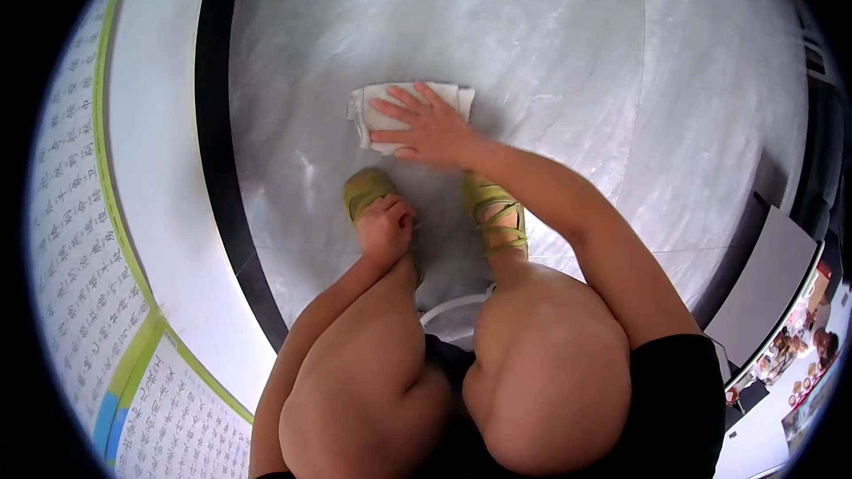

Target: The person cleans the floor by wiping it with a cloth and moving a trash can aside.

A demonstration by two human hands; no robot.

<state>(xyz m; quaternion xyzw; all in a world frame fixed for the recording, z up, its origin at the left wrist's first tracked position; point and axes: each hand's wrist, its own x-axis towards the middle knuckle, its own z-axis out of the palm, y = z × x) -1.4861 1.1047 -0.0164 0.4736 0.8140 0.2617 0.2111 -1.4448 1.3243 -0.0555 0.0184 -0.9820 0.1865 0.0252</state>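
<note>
A folded white cloth (382, 112) lies flat on the grey marbled floor (532, 44), with stitched edging at its left end. Across its right part rests my right hand (430, 129), palm down and fingers spread, pressing on it rather than gripping it. My left hand (385, 229) is curled into a loose fist in front of my left shin, just above the green left shoe (368, 184). Nothing shows between its fingers. The green right shoe (497, 213), with crossed straps, stands below my right forearm.
A black baseboard (217, 124) runs along the white wall at left, where sheets of handwritten characters (75, 177) hang. On the right stands furniture with a white panel (768, 275) and a shelf of small items. A white curved bar (453, 303) shows between my legs.
</note>
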